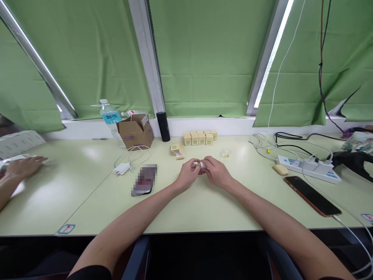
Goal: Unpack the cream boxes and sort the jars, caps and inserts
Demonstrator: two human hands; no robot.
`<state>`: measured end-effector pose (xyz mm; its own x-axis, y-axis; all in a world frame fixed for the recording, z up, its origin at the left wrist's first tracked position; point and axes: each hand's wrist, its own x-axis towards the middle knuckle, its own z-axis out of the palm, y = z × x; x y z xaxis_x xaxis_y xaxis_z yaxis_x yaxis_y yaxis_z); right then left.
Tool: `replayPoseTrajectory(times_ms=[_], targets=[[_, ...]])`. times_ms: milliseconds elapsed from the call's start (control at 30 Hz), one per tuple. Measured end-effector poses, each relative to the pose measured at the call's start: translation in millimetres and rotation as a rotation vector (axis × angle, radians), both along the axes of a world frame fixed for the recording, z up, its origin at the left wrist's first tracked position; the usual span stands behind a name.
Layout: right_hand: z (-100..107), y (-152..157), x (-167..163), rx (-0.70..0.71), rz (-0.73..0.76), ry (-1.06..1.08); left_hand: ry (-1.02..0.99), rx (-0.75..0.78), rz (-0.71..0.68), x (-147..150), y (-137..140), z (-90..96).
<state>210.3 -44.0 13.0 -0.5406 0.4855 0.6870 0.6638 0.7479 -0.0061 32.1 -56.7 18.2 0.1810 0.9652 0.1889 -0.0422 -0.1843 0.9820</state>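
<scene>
My left hand (188, 174) and my right hand (216, 172) meet over the middle of the table. Between their fingertips is a small white rounded object (203, 165) with a yellowish edge; fingers cover much of it, and its kind is unclear. Both hands are closed on it. Just beyond my left hand lies an opened small kraft cardboard box (178, 151), its flap folded out. Farther back, several small kraft boxes (199, 138) with green labels stand in a cluster. A small clear plastic piece (225, 153) with something yellow in it rests beyond my right hand.
At left are a phone (144, 179), a white charger (121, 168), a brown carton (135, 131), a water bottle (110, 116) and a black cylinder (163, 126). At right lie a power strip (309, 169) with cables and another phone (312, 195). Another person's hand (25, 169) is far left.
</scene>
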Motion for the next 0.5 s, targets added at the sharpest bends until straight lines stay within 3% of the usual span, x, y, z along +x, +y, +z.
replayPoseTrajectory(times_ms=[267,500], targets=[[2.7,-1.5,-13.3,0.107,-0.074,-0.015,0.031,-0.019,0.075,2.1,0.6,11.1],[-1.3,1.5,-4.4,-0.062,-0.016,0.132,0.035,-0.005,-0.062,-7.9,8.0,1.9]])
